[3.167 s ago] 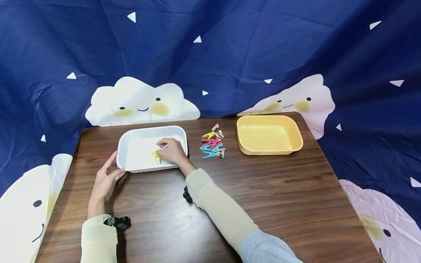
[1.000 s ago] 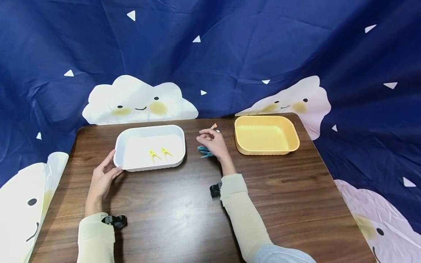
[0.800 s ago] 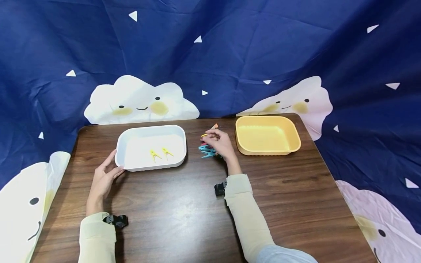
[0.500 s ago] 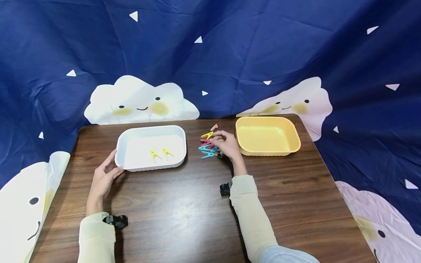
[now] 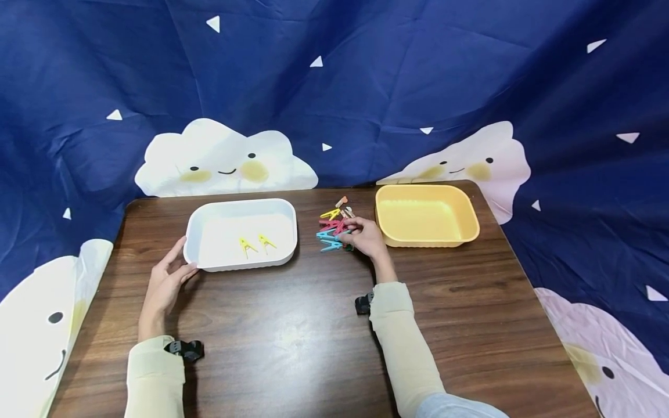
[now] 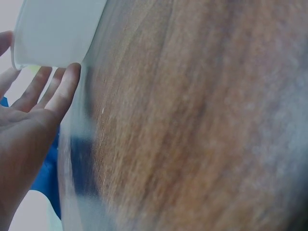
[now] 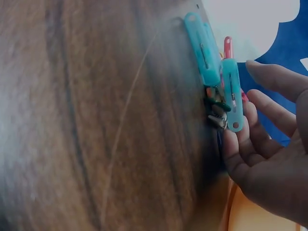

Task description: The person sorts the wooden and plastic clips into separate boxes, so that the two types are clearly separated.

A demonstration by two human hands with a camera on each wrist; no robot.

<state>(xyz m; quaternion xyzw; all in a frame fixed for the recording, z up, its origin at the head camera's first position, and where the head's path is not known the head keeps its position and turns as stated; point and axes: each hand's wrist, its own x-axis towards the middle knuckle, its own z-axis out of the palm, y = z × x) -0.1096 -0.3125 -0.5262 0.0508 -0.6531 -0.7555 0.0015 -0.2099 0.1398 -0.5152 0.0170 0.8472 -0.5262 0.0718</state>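
Observation:
My left hand (image 5: 164, 288) touches the left end of the white tray (image 5: 241, 265), its fingers spread about the near corner; the left wrist view shows the fingertips against the tray wall (image 6: 57, 31). Inside lie two yellow clothespins. My right hand (image 5: 367, 238) reaches over a small pile of clothespins between the containers. Under and beside its fingers are blue clothespins (image 5: 330, 246) and red clothespins (image 5: 330, 223). In the right wrist view, the thumb and fingers stand apart beside a blue clothespin (image 7: 232, 94); nothing is plainly pinched.
A yellow tub (image 5: 425, 243) stands right of the pile. A yellow clothespin (image 5: 330, 214) and small wooden pegs (image 5: 342, 202) lie at the pile's far side. The brown wooden table (image 5: 292, 348) ends at a blue curtain (image 5: 355, 69) with clouds.
My right hand has left a second yellow clothespin in the white tray and moved right to the pile, then shifted slightly right and nearer. The left hand has stayed at the tray.

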